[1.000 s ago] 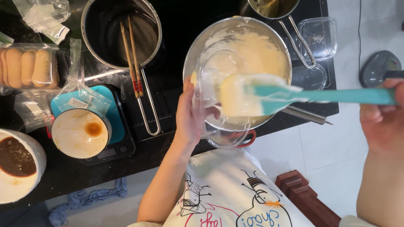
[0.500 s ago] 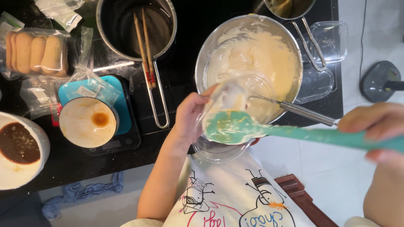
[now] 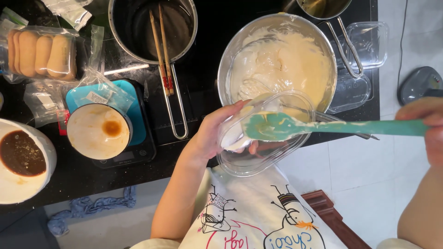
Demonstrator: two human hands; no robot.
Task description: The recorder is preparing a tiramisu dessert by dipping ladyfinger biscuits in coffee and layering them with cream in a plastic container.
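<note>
Left hand [image 3: 217, 133]: wrapped around one clear tub [image 3: 265, 133], tilted at the rim of one steel bowl [image 3: 277, 60] of pale cream. Right hand [image 3: 427, 129]: closed on one teal spatula [image 3: 323, 127], blade inside the tub. Elsewhere: two chopsticks [image 3: 161, 46] across one pan [image 3: 152, 27]; four ladyfingers [image 3: 39, 53], bagged; one scale [image 3: 134, 133].

Parts hidden or cut off at the frame edges.
The right hand [image 3: 427, 124] is cropped by the right edge; the saucepan [image 3: 152, 27] and small pot [image 3: 323, 7] are cropped above; the left hand's [image 3: 221, 131] fingertips are blurred behind the clear container [image 3: 263, 157].
</note>
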